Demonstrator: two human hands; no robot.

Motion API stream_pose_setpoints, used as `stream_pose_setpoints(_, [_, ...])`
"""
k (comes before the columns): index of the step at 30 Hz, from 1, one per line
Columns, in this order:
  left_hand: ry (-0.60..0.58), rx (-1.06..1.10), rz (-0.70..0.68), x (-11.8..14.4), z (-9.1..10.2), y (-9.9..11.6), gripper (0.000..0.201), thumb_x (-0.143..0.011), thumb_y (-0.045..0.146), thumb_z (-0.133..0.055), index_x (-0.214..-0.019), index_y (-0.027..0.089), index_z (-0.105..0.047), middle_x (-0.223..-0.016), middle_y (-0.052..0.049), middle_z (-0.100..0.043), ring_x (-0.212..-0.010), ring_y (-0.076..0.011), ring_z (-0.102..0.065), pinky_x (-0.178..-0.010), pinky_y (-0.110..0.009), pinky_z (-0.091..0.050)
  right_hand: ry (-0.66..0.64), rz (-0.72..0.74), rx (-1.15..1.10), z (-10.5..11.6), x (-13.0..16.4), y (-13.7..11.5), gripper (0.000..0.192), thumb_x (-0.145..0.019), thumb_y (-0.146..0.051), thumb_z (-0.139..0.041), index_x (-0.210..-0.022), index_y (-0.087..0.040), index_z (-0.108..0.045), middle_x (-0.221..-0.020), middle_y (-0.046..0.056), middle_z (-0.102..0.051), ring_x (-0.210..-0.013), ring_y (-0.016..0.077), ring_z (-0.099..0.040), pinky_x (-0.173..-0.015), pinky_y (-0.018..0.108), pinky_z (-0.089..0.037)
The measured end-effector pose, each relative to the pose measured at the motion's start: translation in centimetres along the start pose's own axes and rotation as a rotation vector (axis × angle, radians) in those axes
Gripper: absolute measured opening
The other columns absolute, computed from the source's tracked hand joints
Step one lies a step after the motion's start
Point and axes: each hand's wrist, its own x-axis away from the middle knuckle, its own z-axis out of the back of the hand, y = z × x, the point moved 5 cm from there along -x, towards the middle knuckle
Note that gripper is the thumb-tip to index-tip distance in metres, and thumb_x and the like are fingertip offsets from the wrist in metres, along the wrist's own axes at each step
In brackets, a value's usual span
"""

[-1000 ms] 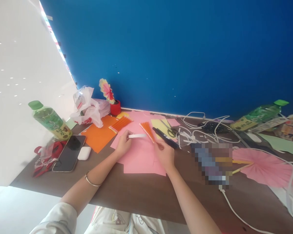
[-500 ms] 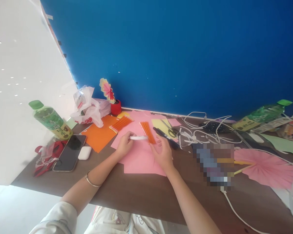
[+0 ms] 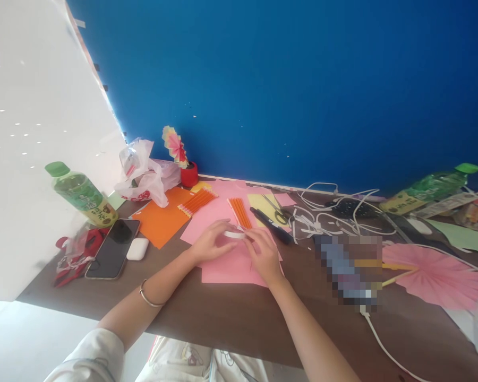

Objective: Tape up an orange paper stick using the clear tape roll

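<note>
A narrow roll of white tape [image 3: 233, 234] is held between my two hands above pink paper sheets [image 3: 231, 271]. My left hand [image 3: 212, 243] curves round its left side, the thumb stretched below it. At the right end, the fingertips of my right hand [image 3: 263, 253] pinch the tape. Just beyond them lies an orange pleated paper strip [image 3: 240, 212], its left edge pale. A second orange pleated strip [image 3: 198, 202] rests farther left, partly over a flat orange sheet [image 3: 159, 225].
Right of the paper lie a black marker [image 3: 271, 225], scissors [image 3: 279, 215] and tangled white cables [image 3: 314, 223]. A phone [image 3: 113, 249], white earbud case [image 3: 137, 249] and green-capped bottle [image 3: 83, 196] stand or lie left. A pink paper fan [image 3: 442, 276] is far right.
The tape roll has come down and slightly right, nearer to me. My right hand has left the orange pleated strip and now pinches the tape's right end.
</note>
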Motion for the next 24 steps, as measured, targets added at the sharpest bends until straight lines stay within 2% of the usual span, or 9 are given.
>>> stream_pose_setpoints(3, [-0.047, -0.139, 0.000, 0.0, -0.5, -0.3, 0.023, -0.086, 0.033, -0.049, -0.104, 0.021, -0.057, -0.105, -0.006, -0.063, -0.112, -0.0228, -0.050, -0.105, -0.049, -0.024, -0.031, 0.037, -0.010, -0.3, 0.0, -0.3, 0.021, -0.087, -0.018, -0.046, -0.103, -0.022, -0.059, -0.097, 0.007, -0.060, -0.093, 0.0176, -0.059, -0.085, 0.034, -0.049])
stream_pose_setpoints(5, [-0.069, -0.178, 0.006, 0.0, -0.8, -0.8, 0.023, -0.088, 0.033, -0.044, -0.101, 0.020, -0.058, -0.097, -0.006, -0.064, -0.097, -0.0205, -0.056, -0.101, -0.047, -0.031, -0.054, 0.042, 0.012, -0.2, 0.0, 0.2, 0.023, -0.087, -0.019, -0.045, -0.105, -0.022, -0.059, -0.100, 0.007, -0.060, -0.096, 0.0177, -0.058, -0.088, 0.034, -0.048])
stream_pose_setpoints(7, [-0.062, -0.162, 0.028, 0.0, -0.7, -1.3, 0.025, -0.089, 0.034, -0.042, -0.099, 0.019, -0.058, -0.087, -0.006, -0.063, -0.084, -0.0191, -0.057, -0.088, -0.040, -0.042, -0.056, -0.002, 0.104, 0.3, -0.1, 1.7, 0.024, -0.086, -0.020, -0.045, -0.105, -0.021, -0.060, -0.105, 0.008, -0.059, -0.100, 0.0194, -0.056, -0.090, 0.036, -0.046])
stream_pose_setpoints(11, [0.030, -0.097, 0.115, 0.1, 0.0, -2.2, 0.025, -0.088, 0.035, -0.043, -0.102, 0.018, -0.055, -0.089, -0.007, -0.059, -0.082, -0.0185, -0.055, -0.073, -0.030, -0.045, 0.008, -0.268, 0.433, 2.3, 0.3, 6.8, 0.031, -0.081, -0.027, -0.047, -0.108, -0.016, -0.059, -0.115, 0.014, -0.055, -0.114, 0.0300, -0.044, -0.096, 0.052, -0.034])
stream_pose_setpoints(13, [0.111, -0.053, 0.177, 0.1, 0.5, -2.6, 0.023, -0.089, 0.033, -0.039, -0.100, 0.018, -0.053, -0.090, -0.007, -0.058, -0.079, -0.0170, -0.054, -0.071, -0.028, -0.044, -0.025, -0.368, 0.499, 2.7, 0.7, 8.8, 0.036, -0.079, -0.031, -0.048, -0.110, -0.015, -0.058, -0.110, 0.014, -0.058, -0.112, 0.0331, -0.043, -0.095, 0.057, -0.029])
stream_pose_setpoints(15, [0.229, -0.018, 0.227, 0.1, 1.3, -3.0, 0.024, -0.091, 0.032, -0.033, -0.088, 0.018, -0.052, -0.081, -0.004, -0.055, -0.073, -0.0153, -0.052, -0.068, -0.027, -0.043, -0.047, -0.435, 0.497, 2.7, 1.1, 9.9, 0.043, -0.079, -0.035, -0.047, -0.116, -0.014, -0.053, -0.108, 0.015, -0.059, -0.109, 0.0338, -0.045, -0.093, 0.058, -0.029])
stream_pose_setpoints(19, [0.447, -0.005, 0.294, 0.1, 2.9, -3.5, 0.031, -0.090, 0.035, -0.034, -0.069, 0.018, -0.049, -0.071, -0.002, -0.048, -0.070, -0.0144, -0.049, -0.068, -0.027, -0.040, -0.074, -0.479, 0.475, 2.4, 1.1, 10.0, 0.045, -0.082, -0.032, -0.040, -0.120, -0.011, -0.049, -0.100, 0.017, -0.059, -0.100, 0.0333, -0.049, -0.086, 0.055, -0.034])
stream_pose_setpoints(21, [0.490, -0.002, 0.303, 0.1, 3.6, -3.6, 0.031, -0.087, 0.035, -0.039, -0.064, 0.018, -0.049, -0.076, -0.003, -0.047, -0.074, -0.0148, -0.049, -0.071, -0.027, -0.040, -0.051, -0.458, 0.461, 2.6, 0.9, 9.4, 0.043, -0.084, -0.031, -0.035, -0.117, -0.011, -0.052, -0.097, 0.018, -0.059, -0.097, 0.0325, -0.051, -0.084, 0.053, -0.037])
stream_pose_setpoints(24, [0.483, 0.040, 0.298, -0.1, 4.1, -3.8, 0.032, -0.084, 0.034, -0.044, -0.057, 0.017, -0.046, -0.083, -0.005, -0.046, -0.080, -0.0154, -0.049, -0.073, -0.028, -0.040, 0.047, -0.461, 0.368, 3.2, 0.4, 8.1, 0.042, -0.087, -0.035, -0.031, -0.114, -0.011, -0.053, -0.101, 0.018, -0.057, -0.096, 0.0298, -0.052, -0.082, 0.048, -0.041])
